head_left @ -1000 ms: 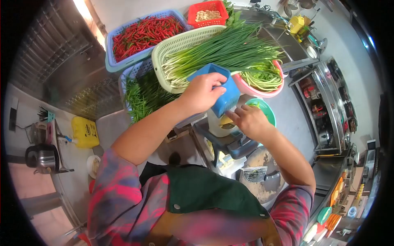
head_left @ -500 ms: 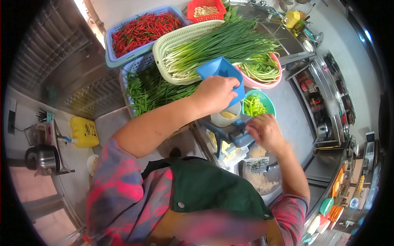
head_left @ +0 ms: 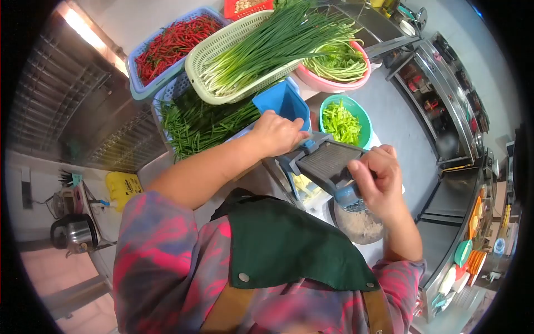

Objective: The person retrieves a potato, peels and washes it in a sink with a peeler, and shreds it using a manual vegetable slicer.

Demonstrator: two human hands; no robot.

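Note:
My left hand (head_left: 276, 133) grips the near edge of a blue open-topped container (head_left: 282, 104), which is tilted. A grey ridged plate in a dark frame (head_left: 329, 162) sits just right of that hand, raised on the blue-grey device. My right hand (head_left: 379, 181) has its fingers curled at the frame's right end, with the thumb along it; the exact contact is partly hidden. Behind the plate stands a teal bowl (head_left: 365, 123) of cut green pieces (head_left: 340, 123). Pale yellow pieces (head_left: 305, 186) lie below the device, near my body.
Baskets of red chillies (head_left: 175, 47), long green onions (head_left: 250, 58) and dark greens (head_left: 206, 125) stand at the back left. A pink bowl (head_left: 334, 84) of greens is behind the teal bowl. A round board (head_left: 359, 224) lies below my right hand; metal shelves (head_left: 448, 106) stand right.
The blue container has moved down and tilted. The ridged plate has swung up into view, and my right hand has gone to its right end. The white cup-like opening is now hidden.

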